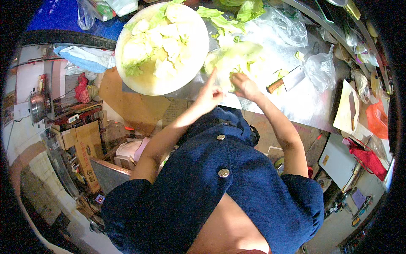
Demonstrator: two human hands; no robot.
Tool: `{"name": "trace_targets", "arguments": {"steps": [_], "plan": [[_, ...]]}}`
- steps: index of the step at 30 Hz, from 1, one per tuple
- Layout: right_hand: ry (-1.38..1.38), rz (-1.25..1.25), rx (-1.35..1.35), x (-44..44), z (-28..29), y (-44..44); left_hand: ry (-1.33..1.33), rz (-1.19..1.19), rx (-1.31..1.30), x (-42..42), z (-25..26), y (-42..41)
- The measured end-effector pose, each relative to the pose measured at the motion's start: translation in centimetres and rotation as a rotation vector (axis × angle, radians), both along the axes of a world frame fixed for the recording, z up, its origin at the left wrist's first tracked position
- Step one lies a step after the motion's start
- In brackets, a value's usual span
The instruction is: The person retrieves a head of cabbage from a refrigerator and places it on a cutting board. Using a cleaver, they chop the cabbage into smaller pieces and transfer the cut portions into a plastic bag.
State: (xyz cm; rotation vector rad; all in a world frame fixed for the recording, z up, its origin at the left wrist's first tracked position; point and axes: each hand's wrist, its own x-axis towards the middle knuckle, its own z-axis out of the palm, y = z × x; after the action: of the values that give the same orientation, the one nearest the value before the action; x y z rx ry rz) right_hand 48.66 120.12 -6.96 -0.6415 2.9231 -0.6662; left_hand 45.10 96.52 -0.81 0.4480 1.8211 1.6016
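Note:
A pale green lettuce (234, 58), washed out by glare, lies on a metal tabletop (312, 109) before me. My left hand (209, 95) is at its near-left edge, index finger stretched out against the leaves and the other fingers curled without anything visible in them. On the near-right side, my right hand (244, 85) has its fingers bent around a bit of lettuce leaf (234, 86). To the left, a large round pale basin (144, 87) holds torn lettuce pieces (165, 39). A cleaver (294, 77) with a wooden handle lies flat to the right of my right hand.
Loose lettuce leaves (250, 9) lie at the back, beside a clear plastic bag (285, 27). Another clear bag (322, 68) sits past the cleaver blade. Far right, a knife (352, 109) rests on a white cutting board (341, 111). Cardboard (87, 155) stands low on the left.

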Motion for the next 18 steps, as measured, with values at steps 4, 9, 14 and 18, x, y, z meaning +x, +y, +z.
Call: {"name": "trace_targets", "arguments": {"steps": [4, 9, 14, 18], "plan": [[-0.324, -0.443, -0.585, -3.1, 3.0, 3.1, -0.295, 0.359, 0.328, -3.7, 5.6, -0.6], [-0.894, -0.592, -1.493, -5.0, 4.4, 4.9, -0.252, 0.322, 0.487, -6.1, 9.4, -0.5], [-0.889, -0.605, -1.775, -5.2, 6.1, 2.2, -0.037, 0.258, 0.224, -4.8, 6.8, 4.4], [-0.843, -0.651, -1.837, -4.6, 5.3, 1.7, 0.315, 0.275, -0.027, -5.2, 2.6, 8.1]]}}
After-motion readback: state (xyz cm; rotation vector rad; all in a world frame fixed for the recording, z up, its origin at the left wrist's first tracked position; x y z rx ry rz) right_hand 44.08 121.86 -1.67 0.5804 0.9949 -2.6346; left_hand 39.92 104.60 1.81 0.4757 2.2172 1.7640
